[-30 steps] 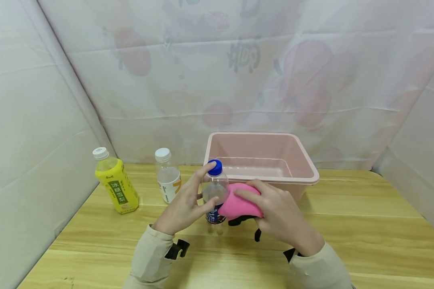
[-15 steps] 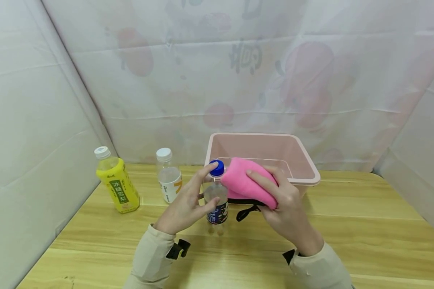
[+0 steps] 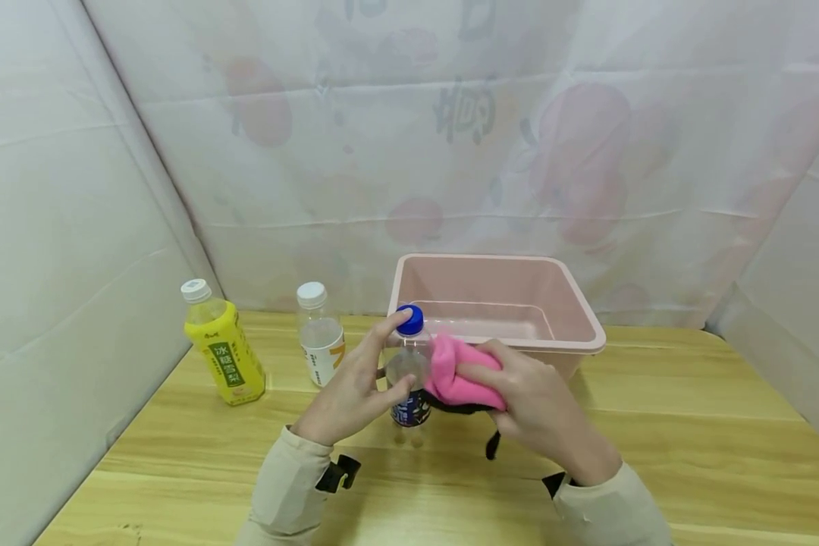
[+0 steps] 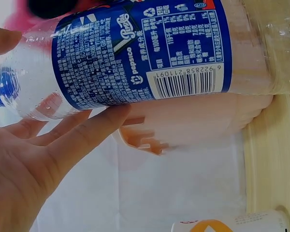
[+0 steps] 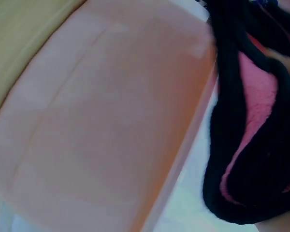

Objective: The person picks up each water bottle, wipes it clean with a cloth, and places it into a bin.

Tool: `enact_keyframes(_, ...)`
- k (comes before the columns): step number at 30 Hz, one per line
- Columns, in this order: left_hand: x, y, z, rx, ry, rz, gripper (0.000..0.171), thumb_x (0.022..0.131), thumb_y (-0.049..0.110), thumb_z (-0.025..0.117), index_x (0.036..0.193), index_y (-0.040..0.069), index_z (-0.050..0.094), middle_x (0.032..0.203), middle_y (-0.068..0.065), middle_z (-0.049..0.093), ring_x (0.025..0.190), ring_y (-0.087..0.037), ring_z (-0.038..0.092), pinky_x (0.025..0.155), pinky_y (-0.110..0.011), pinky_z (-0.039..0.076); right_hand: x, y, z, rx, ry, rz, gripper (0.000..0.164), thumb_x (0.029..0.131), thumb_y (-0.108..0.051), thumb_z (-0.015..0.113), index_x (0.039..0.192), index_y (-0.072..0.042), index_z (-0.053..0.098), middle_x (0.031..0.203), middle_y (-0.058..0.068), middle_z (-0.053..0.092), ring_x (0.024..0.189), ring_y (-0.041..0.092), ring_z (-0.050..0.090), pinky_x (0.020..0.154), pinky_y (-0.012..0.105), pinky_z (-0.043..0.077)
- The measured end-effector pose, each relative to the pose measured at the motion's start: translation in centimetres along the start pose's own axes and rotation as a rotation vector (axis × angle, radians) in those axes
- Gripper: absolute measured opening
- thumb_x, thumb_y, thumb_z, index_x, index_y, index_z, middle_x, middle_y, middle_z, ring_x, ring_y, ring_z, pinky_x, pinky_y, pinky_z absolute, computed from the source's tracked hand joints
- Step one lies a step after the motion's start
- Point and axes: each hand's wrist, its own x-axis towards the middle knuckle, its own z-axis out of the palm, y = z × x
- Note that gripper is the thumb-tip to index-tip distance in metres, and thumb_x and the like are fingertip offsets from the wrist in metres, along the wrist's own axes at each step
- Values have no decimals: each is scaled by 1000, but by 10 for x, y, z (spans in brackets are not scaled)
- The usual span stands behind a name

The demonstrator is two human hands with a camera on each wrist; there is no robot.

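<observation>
A clear plastic soda bottle with a blue cap and a dark blue label (image 3: 409, 409) stands upright on the table. My left hand (image 3: 355, 387) holds it, one fingertip on the cap and the thumb across its near side; in the left wrist view other fingers lie behind the bottle (image 4: 140, 58). My right hand (image 3: 532, 402) grips a bunched pink cloth (image 3: 460, 379) with black edging, against the bottle's right side. The right wrist view shows the black edge folded around the pink cloth (image 5: 258, 96); most of that hand is out of frame there.
Just behind the hands is a pink plastic bin (image 3: 512, 341). To the left stand a white-capped clear bottle with a white label (image 3: 322, 356) and a yellow-labelled bottle (image 3: 225, 353). White fabric walls (image 3: 355, 152) enclose the wooden table (image 3: 689, 440).
The right hand's cloth rose beside the bottle's neck half a second ago and is now lower and more bunched. The left hand and bottle stay in place.
</observation>
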Motion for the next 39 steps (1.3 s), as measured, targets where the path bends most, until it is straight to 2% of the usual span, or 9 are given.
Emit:
enact_keyframes(8, 0, 1, 1, 5, -5, -30, 80, 89, 2, 71, 154, 16, 26, 135, -21, 54, 114, -31, 57, 50, -24, 52, -10, -11, 28, -94, -513, 86, 34, 63, 4, 75, 87, -20, 72, 86, 2, 56, 67, 18, 54, 51, 33, 51)
enact_keyframes(13, 0, -1, 2, 24, 4, -23, 79, 88, 3, 70, 153, 16, 27, 137, -20, 54, 114, -31, 58, 43, -21, 41, -16, -16, 40, -111, -627, 141, 30, 66, 5, 74, 84, -18, 73, 78, -1, 51, 62, 17, 52, 51, 32, 49)
enact_keyframes(18, 0, -1, 5, 71, 33, -19, 81, 86, 6, 74, 152, 15, 28, 137, -19, 56, 113, -29, 60, 60, -29, 55, -17, -14, 40, -91, -627, 155, 32, 65, 6, 73, 84, -20, 72, 79, -3, 51, 63, 17, 53, 51, 33, 50)
enact_keyframes(20, 0, 0, 7, 86, 52, -19, 82, 87, 9, 78, 153, 13, 30, 133, -19, 58, 94, -25, 64, 62, -30, 56, -16, -11, 37, -74, -633, 163, 34, 64, 5, 72, 85, -21, 71, 80, -3, 51, 66, 19, 55, 53, 36, 51)
enact_keyframes(25, 2, 1, 12, 133, 119, -6, 82, 85, 15, 84, 151, 10, 34, 123, -17, 64, 80, -22, 62, 51, -24, 49, -14, -5, 24, 9, -645, 231, 46, 66, 8, 70, 100, -22, 77, 87, -2, 58, 75, 23, 60, 59, 42, 54)
enact_keyframes(28, 3, 0, 14, 151, 151, 18, 80, 85, 14, 84, 149, 9, 36, 125, -17, 64, 103, -29, 64, 65, -29, 57, -13, -1, 12, 47, -622, 263, 53, 66, 11, 69, 108, -21, 78, 93, 0, 61, 77, 25, 62, 60, 44, 55)
enact_keyframes(30, 3, -1, 15, 135, 162, 38, 79, 84, 11, 84, 148, 9, 37, 129, -18, 62, 105, -30, 64, 75, -35, 60, -13, 1, 4, 51, -596, 270, 55, 66, 10, 69, 110, -21, 78, 97, 1, 62, 76, 24, 62, 59, 43, 55)
enact_keyframes(34, 4, -2, 15, 78, 181, 53, 76, 83, 9, 84, 147, 10, 41, 134, -19, 53, 113, -31, 58, 90, -41, 59, -12, 9, -12, 66, -485, 236, 55, 67, 8, 72, 113, -21, 77, 100, 0, 64, 71, 16, 58, 56, 35, 51)
enact_keyframes(39, 3, -3, 11, 60, 185, 41, 75, 82, 9, 85, 145, 15, 45, 125, -16, 46, 106, -32, 52, 83, -39, 54, -12, 20, -27, 129, -249, 125, 61, 66, 10, 74, 118, -21, 75, 108, -3, 65, 80, 14, 60, 63, 32, 52)
